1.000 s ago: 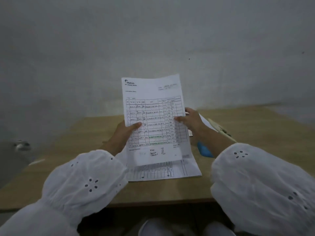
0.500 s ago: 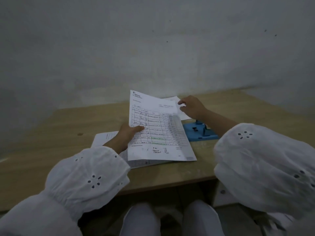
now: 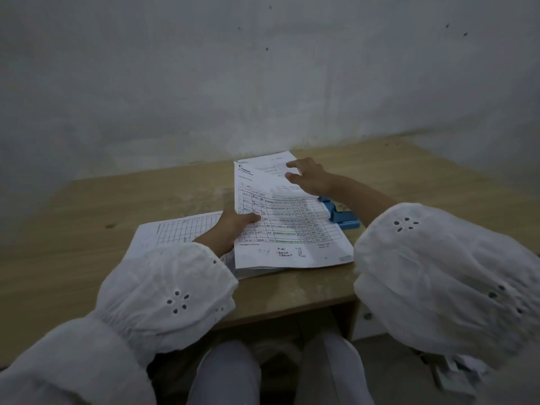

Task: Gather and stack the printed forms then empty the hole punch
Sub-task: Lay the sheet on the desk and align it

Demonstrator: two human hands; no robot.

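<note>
Top form [image 3: 292, 229]: between hands, long axis running away from person, near end over stack [image 3: 175, 232]. Left hand [image 3: 230, 229] grips its left edge, thumb on top. Right hand [image 3: 309, 176] at its far right corner, fingers spread, gripping nothing. Hole punch [image 3: 343, 219] under right forearm, so right hand is nearer. Since half second ago: form lowered, flatter on stack.

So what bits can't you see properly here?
All in the head view:
- Hole punch: mostly hidden under the top form and the right forearm.
- Second form: its near part is covered by the left sleeve.
- Writing on both forms: too small and dim to read.
</note>
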